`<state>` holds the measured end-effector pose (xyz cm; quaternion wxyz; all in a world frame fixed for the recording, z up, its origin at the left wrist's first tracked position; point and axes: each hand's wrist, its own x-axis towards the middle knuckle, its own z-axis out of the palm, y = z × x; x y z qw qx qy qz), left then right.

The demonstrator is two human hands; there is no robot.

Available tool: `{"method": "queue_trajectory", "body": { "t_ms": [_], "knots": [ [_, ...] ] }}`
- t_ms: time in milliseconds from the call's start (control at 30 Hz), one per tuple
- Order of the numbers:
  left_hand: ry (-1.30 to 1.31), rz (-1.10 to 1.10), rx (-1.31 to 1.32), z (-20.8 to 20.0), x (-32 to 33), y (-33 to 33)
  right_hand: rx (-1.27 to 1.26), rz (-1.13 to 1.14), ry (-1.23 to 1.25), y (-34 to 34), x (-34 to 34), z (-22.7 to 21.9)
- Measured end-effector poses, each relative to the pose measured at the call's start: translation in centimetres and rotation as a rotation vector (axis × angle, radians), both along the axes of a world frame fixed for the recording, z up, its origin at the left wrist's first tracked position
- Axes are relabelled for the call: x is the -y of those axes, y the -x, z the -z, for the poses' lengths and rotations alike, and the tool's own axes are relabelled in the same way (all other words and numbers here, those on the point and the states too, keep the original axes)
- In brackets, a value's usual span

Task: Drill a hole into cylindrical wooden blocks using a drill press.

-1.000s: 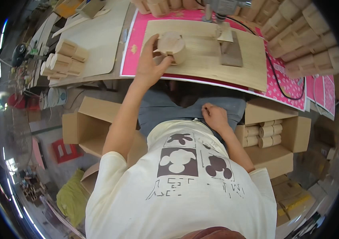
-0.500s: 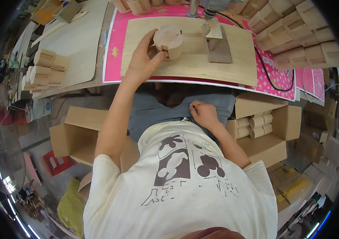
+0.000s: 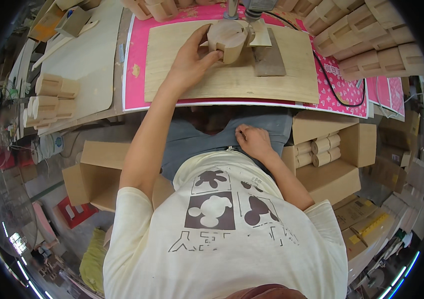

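Observation:
My left hand (image 3: 195, 57) is closed around a round wooden block (image 3: 227, 41) with notches cut in its side. The block stands over the plywood board (image 3: 187, 89), right up against a small fixture with a pale upright piece (image 3: 260, 39). Under that piece is a flat grey-brown plate (image 3: 270, 62). A machine head (image 3: 259, 7) with a metal post hangs just behind the block. My right hand (image 3: 254, 141) rests on my thigh, fingers curled in, with nothing visible in it.
Notched wooden blocks are stacked at the right (image 3: 366, 35) and on the left side table (image 3: 55, 97). A black cable (image 3: 327, 82) runs over the pink sheet (image 3: 134, 84). Beside me stand an open carton (image 3: 331, 177) holding wooden cylinders and another open carton (image 3: 99, 157).
My left hand has carried the wooden block rightward and slightly away from me, up to the fixture. My right hand stays on my thigh. The view has shifted a little.

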<state>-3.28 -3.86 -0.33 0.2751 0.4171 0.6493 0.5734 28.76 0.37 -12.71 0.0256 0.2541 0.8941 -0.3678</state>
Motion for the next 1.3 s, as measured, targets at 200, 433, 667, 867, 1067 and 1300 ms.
{"method": "queue_trajectory", "body": {
  "t_ms": [200,433,667,867,1067,1300],
  "knots": [
    [0.032,-0.001,0.013,-0.2,-0.8,0.0,-0.031,0.008,-0.002,0.1,0.0,0.2],
    [0.026,0.012,-0.006,0.0,-1.4,0.0,-0.034,0.000,-0.007,-0.1,0.0,0.4],
    [0.027,0.013,-0.012,0.2,-2.0,-0.3,-0.050,-0.007,-0.015,0.2,0.0,0.2],
    [0.030,0.010,-0.044,1.1,-2.1,0.0,-0.018,0.059,0.588,0.4,-3.7,-8.8],
    [0.022,0.012,-0.157,2.3,-2.3,-0.2,-0.743,0.415,0.200,4.9,-16.0,-23.9],
    [0.015,-0.024,-0.237,3.0,-2.3,-0.1,-0.917,0.406,0.250,18.5,-25.6,-30.2]
  ]
}}
